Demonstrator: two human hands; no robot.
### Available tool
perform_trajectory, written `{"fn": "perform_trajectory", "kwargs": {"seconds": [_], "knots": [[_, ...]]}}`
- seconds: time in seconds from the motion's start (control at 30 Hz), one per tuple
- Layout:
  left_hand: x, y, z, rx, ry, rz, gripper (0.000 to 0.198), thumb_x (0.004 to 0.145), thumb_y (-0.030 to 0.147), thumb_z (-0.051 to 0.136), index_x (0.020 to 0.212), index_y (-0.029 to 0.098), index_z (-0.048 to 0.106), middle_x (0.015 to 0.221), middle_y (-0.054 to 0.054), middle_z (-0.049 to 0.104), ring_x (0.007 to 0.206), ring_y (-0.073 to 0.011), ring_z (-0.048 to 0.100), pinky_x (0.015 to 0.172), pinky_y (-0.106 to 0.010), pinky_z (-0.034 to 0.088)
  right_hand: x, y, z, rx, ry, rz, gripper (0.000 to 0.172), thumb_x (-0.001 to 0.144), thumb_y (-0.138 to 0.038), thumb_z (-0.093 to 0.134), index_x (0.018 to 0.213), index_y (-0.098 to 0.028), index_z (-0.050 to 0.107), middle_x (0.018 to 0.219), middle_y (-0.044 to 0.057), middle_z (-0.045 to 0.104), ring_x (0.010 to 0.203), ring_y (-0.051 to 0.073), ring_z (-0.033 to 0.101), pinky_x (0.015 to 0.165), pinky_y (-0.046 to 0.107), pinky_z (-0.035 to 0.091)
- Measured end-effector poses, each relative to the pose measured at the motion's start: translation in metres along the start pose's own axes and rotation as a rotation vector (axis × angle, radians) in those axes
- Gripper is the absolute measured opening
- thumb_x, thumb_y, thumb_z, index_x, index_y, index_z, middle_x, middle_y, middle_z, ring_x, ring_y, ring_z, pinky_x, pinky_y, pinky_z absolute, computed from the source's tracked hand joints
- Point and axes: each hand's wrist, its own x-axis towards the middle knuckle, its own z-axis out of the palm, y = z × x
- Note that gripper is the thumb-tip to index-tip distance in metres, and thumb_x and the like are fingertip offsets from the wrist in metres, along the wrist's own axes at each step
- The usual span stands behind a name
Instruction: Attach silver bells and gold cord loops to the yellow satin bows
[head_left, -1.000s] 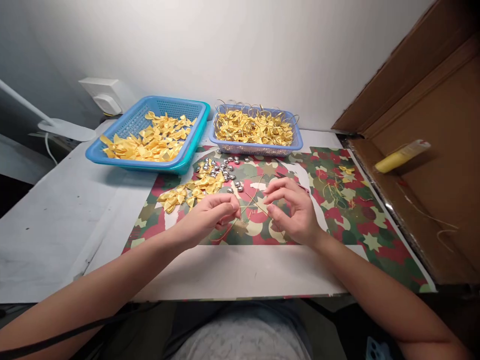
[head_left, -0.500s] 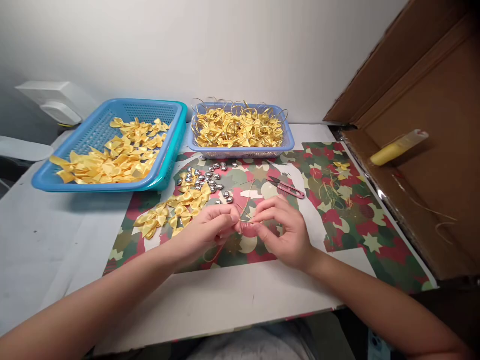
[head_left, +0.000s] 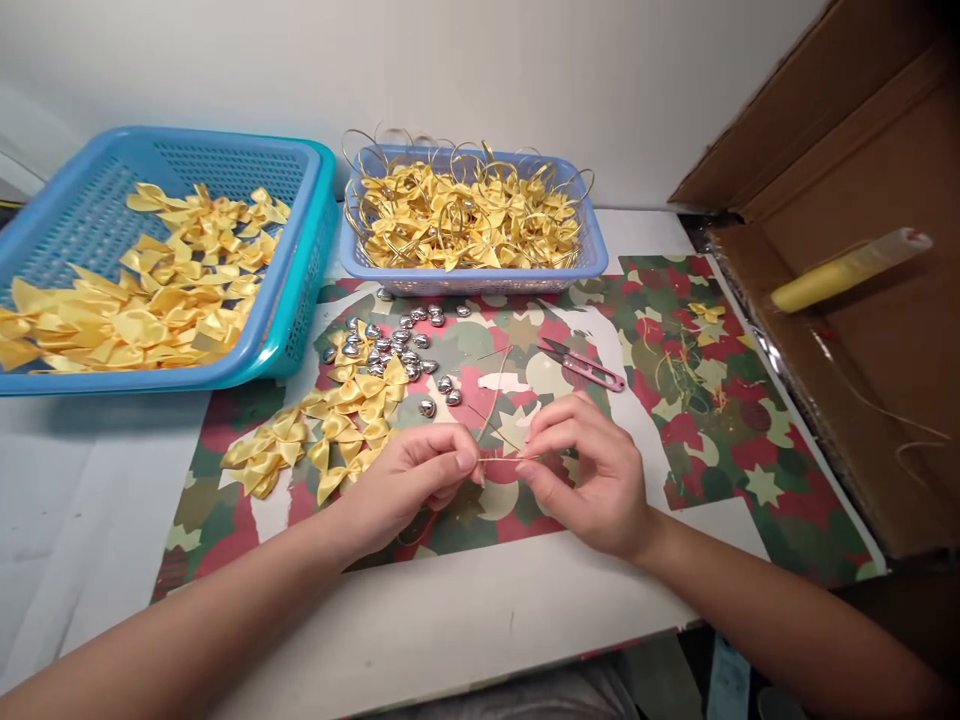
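Together, two hands (head_left: 420, 475) (head_left: 592, 480) pinch one thread (head_left: 500, 459) near one pink snipper (head_left: 592, 372).

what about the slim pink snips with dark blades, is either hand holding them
No, the snips lie untouched on the red-and-green patterned sheet.

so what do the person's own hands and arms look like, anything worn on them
The left hand and right hand show no gloves or rings. Both forearms are bare too: no sleeve, watch or bracelet in view.

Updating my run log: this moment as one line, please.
left hand: pinching cord; right hand: pinching cord; snips: on patterned sheet; bells: near bows
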Motion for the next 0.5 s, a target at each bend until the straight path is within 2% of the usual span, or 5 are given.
{"fn": "perform_trajectory", "kwargs": {"seconds": [0.13, 0.33, 0.5], "knots": [[0.0002, -0.0007, 0.0010, 0.028, 0.031, 0.006, 0.036, 0.078, 0.048, 0.066, 0.066, 0.016, 0.058, 0.053, 0.005, 0.042, 0.047, -0.0067, 0.028, 0.044, -0.021, 0.021, -0.0011, 0.0012, -0.0021, 0.013, -0.019, 0.037, 0.008, 0.080, -0.014, 0.065, 0.078, -0.021, 0.063, 0.077, 0.002, 0.063, 0.071, 0.016, 0.057, 0.067, 0.035, 0.048], [-0.0002, -0.0023, -0.0002, 0.010, 0.032, 0.014, 0.034, 0.080, 0.046, 0.066, 0.067, 0.016, 0.061, 0.052, 0.005, 0.041, 0.046, -0.0064, 0.029, 0.043, -0.020, 0.021, -0.0020, 0.0024, -0.0031, 0.040, -0.035, 0.066, 0.010, 0.080, -0.012, 0.063, 0.079, -0.022, 0.062, 0.077, 0.002, 0.063, 0.072, 0.016, 0.058, 0.068, 0.036, 0.048], [-0.0003, -0.0031, 0.0018, 0.022, 0.075, 0.010, 0.035, 0.080, 0.048, 0.066, 0.067, 0.016, 0.060, 0.048, 0.006, 0.037, 0.045, -0.0069, 0.028, 0.043, -0.020, 0.020, -0.0030, 0.0023, -0.0027, 0.007, -0.002, 0.018, 0.011, 0.079, -0.012, 0.063, 0.079, -0.023, 0.062, 0.074, 0.001, 0.062, 0.068, 0.016, 0.057, 0.063, 0.036, 0.047]]}}
